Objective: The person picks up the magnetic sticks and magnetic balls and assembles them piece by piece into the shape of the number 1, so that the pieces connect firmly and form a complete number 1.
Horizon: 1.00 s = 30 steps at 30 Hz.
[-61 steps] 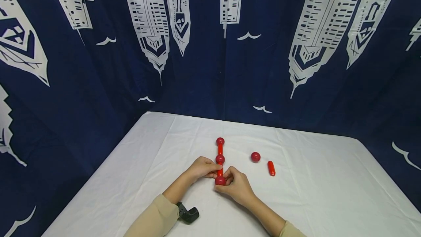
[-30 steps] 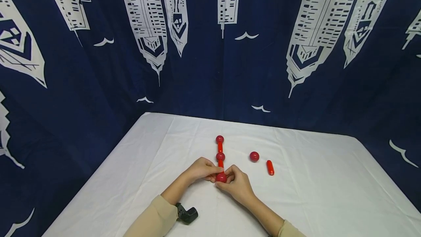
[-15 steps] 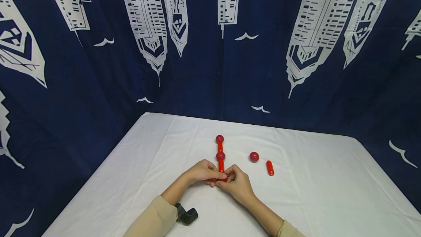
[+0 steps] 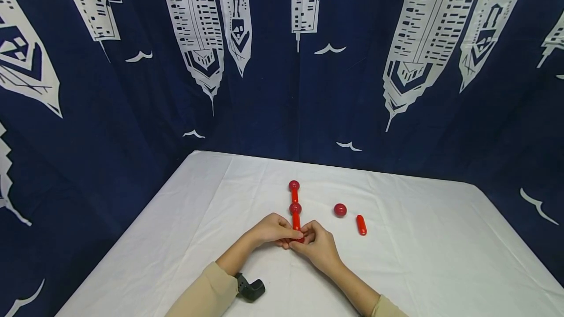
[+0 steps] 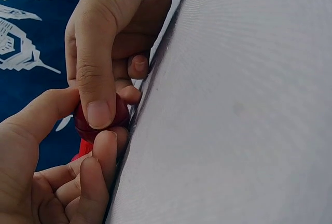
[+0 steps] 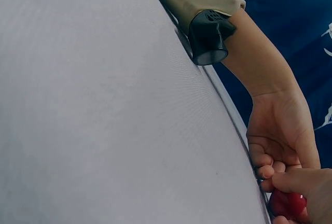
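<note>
A straight chain of dark red balls and bright red rods lies on the white table, running away from me. Its far ball [image 4: 293, 185], far rod [image 4: 294, 196], middle ball [image 4: 295, 208] and near rod [image 4: 296, 220] show in the head view. Both hands meet at its near end. My right hand [image 4: 322, 249] pinches the near ball [image 5: 122, 114], its thumb across the ball in the left wrist view. My left hand [image 4: 272, 230] also holds that ball between thumb and fingers, from the other side. Fingers hide most of the ball and its joint with the rod.
To the right of the chain lie a loose red ball [image 4: 340, 210] and a loose red rod [image 4: 362, 225]. A dark wrist camera [image 4: 251, 290] sits at the left sleeve. Behind the white-covered table [image 4: 423, 238] hangs a navy curtain [image 4: 264, 121] with white buildings.
My left fingers have slid down from the near rod onto the near ball, covering it. The chain has shifted slightly and tilted a little. In the last half second almost nothing has moved.
</note>
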Motion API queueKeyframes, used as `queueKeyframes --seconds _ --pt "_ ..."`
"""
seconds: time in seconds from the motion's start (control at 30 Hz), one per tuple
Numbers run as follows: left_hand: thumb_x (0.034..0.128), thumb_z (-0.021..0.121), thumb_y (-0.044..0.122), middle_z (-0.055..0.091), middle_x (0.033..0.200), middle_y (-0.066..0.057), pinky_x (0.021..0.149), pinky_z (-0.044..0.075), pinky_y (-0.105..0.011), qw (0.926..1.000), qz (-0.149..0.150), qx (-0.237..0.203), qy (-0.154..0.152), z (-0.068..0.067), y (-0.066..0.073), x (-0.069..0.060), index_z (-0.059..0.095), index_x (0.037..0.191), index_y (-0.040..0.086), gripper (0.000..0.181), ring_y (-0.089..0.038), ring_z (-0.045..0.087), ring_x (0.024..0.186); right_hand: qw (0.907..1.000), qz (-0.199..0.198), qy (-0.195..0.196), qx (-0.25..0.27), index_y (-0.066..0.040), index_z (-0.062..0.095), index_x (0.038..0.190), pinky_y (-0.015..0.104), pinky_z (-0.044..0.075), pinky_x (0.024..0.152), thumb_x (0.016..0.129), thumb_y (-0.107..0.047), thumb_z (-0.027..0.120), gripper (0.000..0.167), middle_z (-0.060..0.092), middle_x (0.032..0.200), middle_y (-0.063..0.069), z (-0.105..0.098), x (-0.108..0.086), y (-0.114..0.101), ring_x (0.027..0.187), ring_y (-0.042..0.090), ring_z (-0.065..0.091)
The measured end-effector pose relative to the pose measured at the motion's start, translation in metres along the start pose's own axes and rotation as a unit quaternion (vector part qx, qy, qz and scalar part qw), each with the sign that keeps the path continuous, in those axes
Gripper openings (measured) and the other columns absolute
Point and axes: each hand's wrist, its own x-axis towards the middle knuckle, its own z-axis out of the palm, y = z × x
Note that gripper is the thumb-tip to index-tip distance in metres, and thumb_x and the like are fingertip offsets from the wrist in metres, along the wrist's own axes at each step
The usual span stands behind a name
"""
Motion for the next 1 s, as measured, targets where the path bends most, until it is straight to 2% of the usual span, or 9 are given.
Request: queueKeyframes --seconds 0.57,0.8,1.0 --pt "0.0827 0.079 0.02 0.063 0.058 -0.003 0.048 0.047 -0.017 0.9996 0.022 -0.015 0.012 -0.002 -0.006 0.004 0.071 0.075 -0.002 0.025 -0.009 0.058 0.05 0.9999 0.012 -0.007 0.005 -0.001 0.062 0.096 0.021 0.047 0.054 0.072 -0.009 0.086 0.035 0.064 0.079 0.002 -0.006 0.004 -0.003 0.066 0.013 0.058" --pt "0.0816 0.08 0.023 0.066 0.061 -0.005 0.05 0.049 -0.017 0.9996 0.013 -0.022 0.009 -0.002 -0.007 0.005 0.072 0.077 0.0 0.025 -0.009 0.06 0.052 0.9992 0.04 0.001 -0.001 -0.001 0.062 0.094 0.022 0.049 0.058 0.072 -0.008 0.085 0.033 0.064 0.082 0.004 -0.016 0.006 -0.003 0.068 0.014 0.058" --pt "0.0806 0.081 0.023 0.067 0.062 -0.005 0.05 0.048 -0.017 0.9996 0.006 -0.024 0.013 -0.003 -0.008 0.005 0.073 0.079 0.001 0.024 -0.009 0.06 0.052 0.999 0.044 0.004 -0.011 -0.001 0.062 0.094 0.022 0.048 0.058 0.072 -0.01 0.086 0.033 0.063 0.081 0.005 -0.025 0.006 -0.004 0.068 0.014 0.058"
